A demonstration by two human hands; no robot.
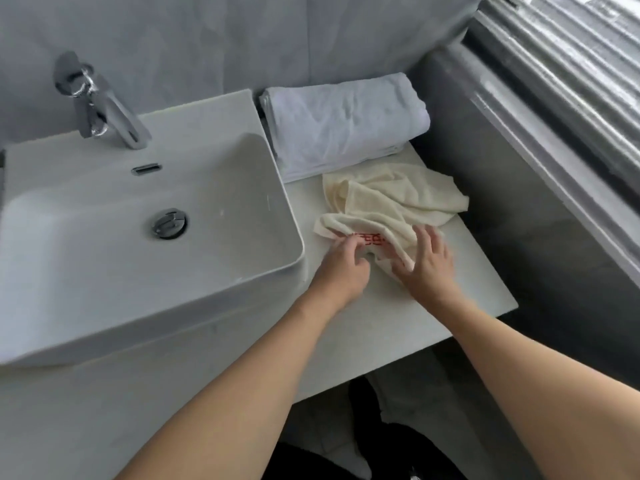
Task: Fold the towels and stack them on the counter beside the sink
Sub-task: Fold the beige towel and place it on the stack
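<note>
From the head view, the cream towel (391, 202) lies crumpled on the counter (478, 292) right of the sink (145, 216), in front of the folded white towel (346, 123). The left hand (341, 268) pinches its near edge while the right hand (427, 265) presses flat with straight fingers. The person would do well to spread it smooth and square the corners before folding.

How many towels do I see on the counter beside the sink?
2 for sure. The white folded towel lies at the back by the wall, possibly several stacked. The cream towel lies crumpled in front of it, under the left hand and right hand.
</note>
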